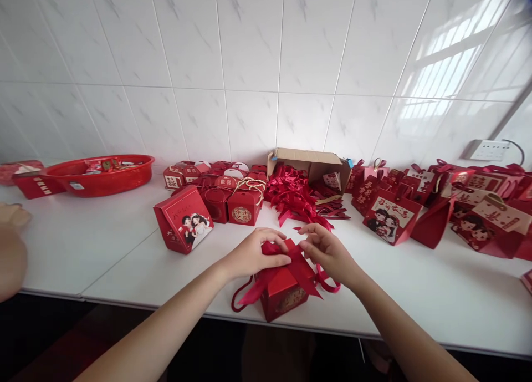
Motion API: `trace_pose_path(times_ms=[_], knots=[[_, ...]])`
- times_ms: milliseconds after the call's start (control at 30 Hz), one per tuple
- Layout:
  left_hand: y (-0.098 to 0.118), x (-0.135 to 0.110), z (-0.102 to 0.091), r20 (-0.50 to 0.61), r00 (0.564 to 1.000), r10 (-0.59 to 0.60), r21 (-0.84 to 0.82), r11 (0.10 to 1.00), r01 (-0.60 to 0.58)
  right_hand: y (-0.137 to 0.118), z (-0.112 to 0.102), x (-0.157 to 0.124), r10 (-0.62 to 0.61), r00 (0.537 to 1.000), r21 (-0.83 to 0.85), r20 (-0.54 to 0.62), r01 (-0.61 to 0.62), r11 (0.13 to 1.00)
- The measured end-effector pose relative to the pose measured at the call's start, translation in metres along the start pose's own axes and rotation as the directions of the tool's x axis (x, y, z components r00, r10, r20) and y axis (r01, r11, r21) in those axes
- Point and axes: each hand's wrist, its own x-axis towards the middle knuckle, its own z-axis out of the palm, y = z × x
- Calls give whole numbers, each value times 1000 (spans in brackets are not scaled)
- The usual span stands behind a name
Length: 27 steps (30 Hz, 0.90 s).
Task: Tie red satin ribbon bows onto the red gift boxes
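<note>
A small red gift box (285, 294) sits near the front edge of the white table (91, 243), with a dark red ribbon (300, 271) draped over its top and down both sides. My left hand (253, 254) is closed on the ribbon at the top left of the box. On the box's right side, the fingers of my right hand (328, 251) pinch the ribbon at the knot. Both forearms reach in from the bottom of the view.
A heap of red ribbons (295, 196) spills from an open cardboard box (310, 163) at the wall. Red gift boxes (233, 196) stand left of it, red bags (440, 204) on the right. A red basin (100, 174) sits far left. Another person's arm (12, 254) shows at the left edge.
</note>
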Motion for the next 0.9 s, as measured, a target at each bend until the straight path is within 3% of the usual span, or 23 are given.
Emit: trace_pose_path(times_ms=[200, 267, 333, 467, 667, 900], knots=[[-15, -14, -10, -108, 991, -85, -334, 942, 44, -5, -14, -10, -17, 996, -74, -88, 11, 997], [-19, -23, -13, -81, 994, -67, -390, 920, 30, -5, -20, -16, -14, 998, -84, -62, 9, 996], [-19, -30, -15, -30, 999, -44, -420, 907, 28, -2, -24, -24, 0, 999, -99, 35, 4, 995], [-16, -33, -11, -33, 998, -52, -363, 931, 37, 14, -21, -39, 6, 951, -155, 308, 44, 987], [-8, -20, 0, -222, 975, -10, -120, 993, -17, 35, 0, -37, -89, 966, -197, 244, 139, 971], [-6, -17, 4, -297, 955, 9, -96, 995, -39, 16, -2, -22, -220, 942, -204, 255, 275, 940]])
